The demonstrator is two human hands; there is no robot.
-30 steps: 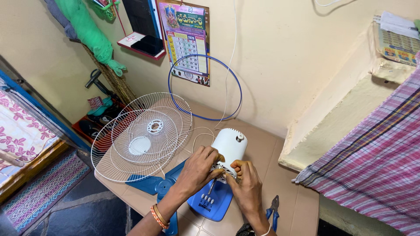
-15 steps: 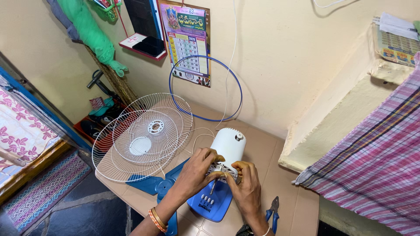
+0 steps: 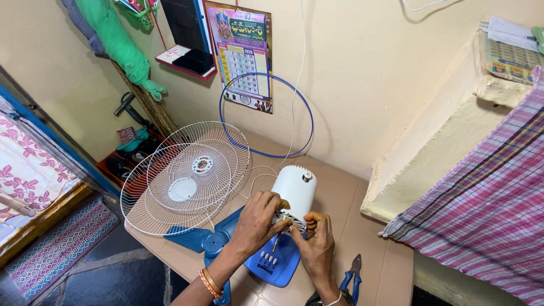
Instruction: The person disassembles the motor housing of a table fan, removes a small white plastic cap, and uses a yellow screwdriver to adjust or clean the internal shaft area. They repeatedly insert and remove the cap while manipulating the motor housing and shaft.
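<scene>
Little has shifted in the last second — both hands remain closed on the white plastic fan motor housing (image 3: 293,192): left hand (image 3: 258,220) at its 8 o'clock, right hand (image 3: 314,242) at 5 o'clock, perhaps turning a screwdriver — atop the blue fan base (image 3: 272,265), bench centre.

White fan motor housing (image 3: 296,190), blue fan base (image 3: 272,263), white wire grilles (image 3: 187,178), blue ring (image 3: 266,115), purple checked cloth (image 3: 487,209)

Bright even indoor light, soft shadows, sharp focus, slight wide-angle edge distortion
</scene>
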